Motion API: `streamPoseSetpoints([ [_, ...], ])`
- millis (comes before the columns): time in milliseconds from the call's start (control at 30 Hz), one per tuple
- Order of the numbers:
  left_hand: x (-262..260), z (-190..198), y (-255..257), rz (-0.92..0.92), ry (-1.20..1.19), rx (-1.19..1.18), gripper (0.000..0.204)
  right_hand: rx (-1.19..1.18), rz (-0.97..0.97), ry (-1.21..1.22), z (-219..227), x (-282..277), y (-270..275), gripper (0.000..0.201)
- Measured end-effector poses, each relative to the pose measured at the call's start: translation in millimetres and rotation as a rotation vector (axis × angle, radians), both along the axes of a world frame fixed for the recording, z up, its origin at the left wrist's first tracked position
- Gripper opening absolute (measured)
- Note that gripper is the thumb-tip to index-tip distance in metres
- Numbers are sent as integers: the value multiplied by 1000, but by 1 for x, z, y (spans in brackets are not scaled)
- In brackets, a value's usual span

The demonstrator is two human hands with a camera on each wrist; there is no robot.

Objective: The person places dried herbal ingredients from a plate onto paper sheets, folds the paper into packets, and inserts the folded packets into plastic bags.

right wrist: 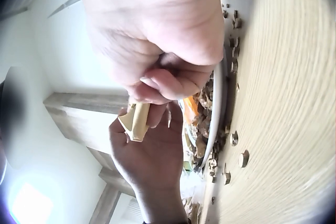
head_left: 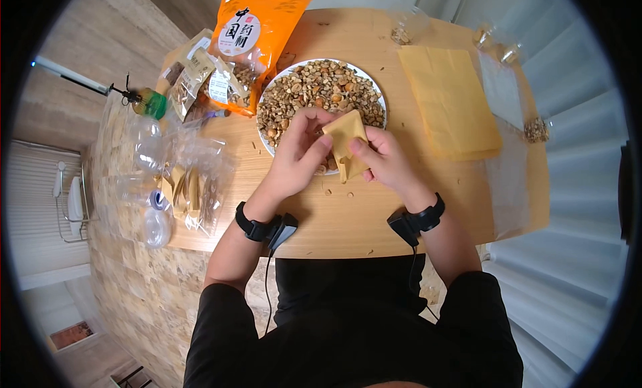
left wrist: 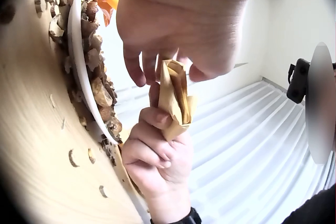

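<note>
A small folded yellow-brown paper packet (head_left: 349,139) is held up over the near edge of a white plate (head_left: 385,114) heaped with dried, chopped herb pieces (head_left: 321,87). My left hand (head_left: 299,155) pinches the packet's left edge, its thumb in front. From the other side my right hand (head_left: 390,162) grips it, thumb across the front face and fingers behind. Layered paper edges show along the packet (left wrist: 177,98) in the left wrist view, where the right hand's fingers (left wrist: 149,150) curl at its lower end. The right wrist view shows only one end of the packet.
An orange bag (head_left: 264,27) and smaller packs (head_left: 194,80) stand at the back left. Folded paper packets (head_left: 184,190) lie in a clear bag at left, near a green spray bottle (head_left: 148,103). Yellow-brown paper sheets (head_left: 451,104) are stacked at right. Small jars (head_left: 498,45) stand beyond.
</note>
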State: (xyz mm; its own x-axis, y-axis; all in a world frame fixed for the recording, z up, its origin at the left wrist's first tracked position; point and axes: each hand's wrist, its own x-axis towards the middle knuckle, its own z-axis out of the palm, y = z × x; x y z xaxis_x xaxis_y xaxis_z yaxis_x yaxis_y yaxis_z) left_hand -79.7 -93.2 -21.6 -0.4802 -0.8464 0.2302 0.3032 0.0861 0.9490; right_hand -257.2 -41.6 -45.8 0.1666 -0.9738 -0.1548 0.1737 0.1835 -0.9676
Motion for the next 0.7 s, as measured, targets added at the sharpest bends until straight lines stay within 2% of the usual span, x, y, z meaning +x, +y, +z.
streamPoseSetpoints([
  [67, 9, 1, -4, -21, -194, 18, 11, -10, -9, -6, 2, -1, 0, 26],
  [100, 9, 0, -5, -15, -192, 17, 11, -56, -3, 25, 4, 0, 0, 24],
  [167, 10, -2, -6, -37, -384, -76, 19, -101, 11, 53, 5, 1, 1, 23],
  [300, 10, -3, -7, -27, -439, -37, 18, -105, 35, 48, 2, 2, 1, 22],
  [400, 9, -4, -7, 55, -441, -104, 23, -130, 36, 59, 1, 1, 1, 23],
  [467, 9, -3, -8, 102, -480, -288, 23, -135, 35, 70, 0, 1, 1, 23],
  [600, 11, -7, -9, 88, -464, -271, 24, -139, 50, 80, 3, 1, 2, 23],
  [700, 11, -7, -10, 57, -381, -159, 24, -120, 115, 130, 6, -1, 2, 23],
])
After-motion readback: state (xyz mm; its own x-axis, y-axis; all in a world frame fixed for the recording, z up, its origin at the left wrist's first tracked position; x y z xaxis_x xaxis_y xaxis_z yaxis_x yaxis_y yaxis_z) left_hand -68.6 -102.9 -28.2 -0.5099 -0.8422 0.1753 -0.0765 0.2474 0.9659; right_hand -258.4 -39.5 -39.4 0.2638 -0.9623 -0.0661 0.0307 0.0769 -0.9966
